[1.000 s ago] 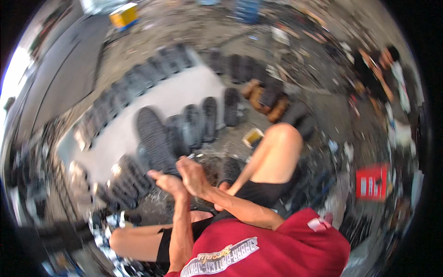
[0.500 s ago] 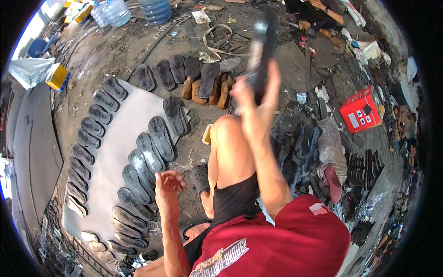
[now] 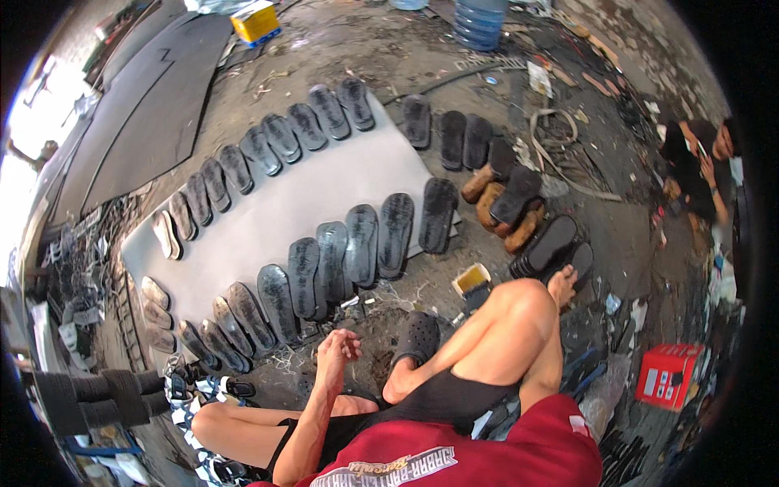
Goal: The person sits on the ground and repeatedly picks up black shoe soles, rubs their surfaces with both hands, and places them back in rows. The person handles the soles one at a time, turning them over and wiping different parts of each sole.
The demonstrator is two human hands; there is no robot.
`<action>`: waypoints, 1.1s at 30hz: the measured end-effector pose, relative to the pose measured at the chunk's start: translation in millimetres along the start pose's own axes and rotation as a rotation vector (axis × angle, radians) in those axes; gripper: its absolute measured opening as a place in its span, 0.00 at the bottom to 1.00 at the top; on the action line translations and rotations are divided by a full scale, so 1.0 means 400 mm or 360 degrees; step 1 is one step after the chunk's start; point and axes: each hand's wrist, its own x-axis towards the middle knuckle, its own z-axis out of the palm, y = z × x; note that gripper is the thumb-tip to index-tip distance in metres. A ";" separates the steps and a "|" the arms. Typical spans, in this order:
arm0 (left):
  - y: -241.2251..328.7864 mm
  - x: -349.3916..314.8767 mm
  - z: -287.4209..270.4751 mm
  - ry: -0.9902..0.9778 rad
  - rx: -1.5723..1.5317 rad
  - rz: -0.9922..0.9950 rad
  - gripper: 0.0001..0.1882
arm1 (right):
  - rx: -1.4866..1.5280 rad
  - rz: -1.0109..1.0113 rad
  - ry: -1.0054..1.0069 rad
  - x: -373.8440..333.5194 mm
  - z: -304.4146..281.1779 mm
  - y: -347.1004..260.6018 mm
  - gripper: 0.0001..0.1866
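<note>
My left hand (image 3: 338,347) hovers over the ground in front of my lap, its fingers curled in, with nothing visible in them. Close by is a row of dark, glossy insoles (image 3: 331,261) along the near edge of a pale sheet (image 3: 243,235). Beyond my right knee, my right hand (image 3: 563,286) grips the near end of a dark shoe sole (image 3: 579,261); the knee hides part of this arm. That sole is beside a stack of black soles (image 3: 545,247). Brown shoe lasts (image 3: 489,203) sit just past the stack, with a dark sole (image 3: 516,196) on top of them.
More insoles (image 3: 260,150) line the sheet's far edge. A small yellowish open box (image 3: 472,278) stands near my knee. To the right are a red box (image 3: 669,376) and a seated person (image 3: 699,166). Straps (image 3: 560,154) and scraps litter the floor.
My view has swung left. My right hand, raised and blurred with a dark item before, is now down by the stack of soles. The left hand's fingers have curled in more.
</note>
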 end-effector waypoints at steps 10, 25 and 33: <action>-0.083 0.079 -0.043 0.0290 0.0117 -0.0052 0.27 | -0.0111 -0.2215 -0.0936 -0.374 0.024 -0.750 0.19; -0.094 0.023 -0.056 0.0443 0.0578 0.0260 0.15 | -0.0080 -0.2012 -0.0597 -0.919 1.004 -1.225 0.43; -0.120 0.041 -0.013 0.0283 0.0454 0.0270 0.10 | 0.0053 -0.2163 -0.0599 -0.876 0.933 -1.110 0.35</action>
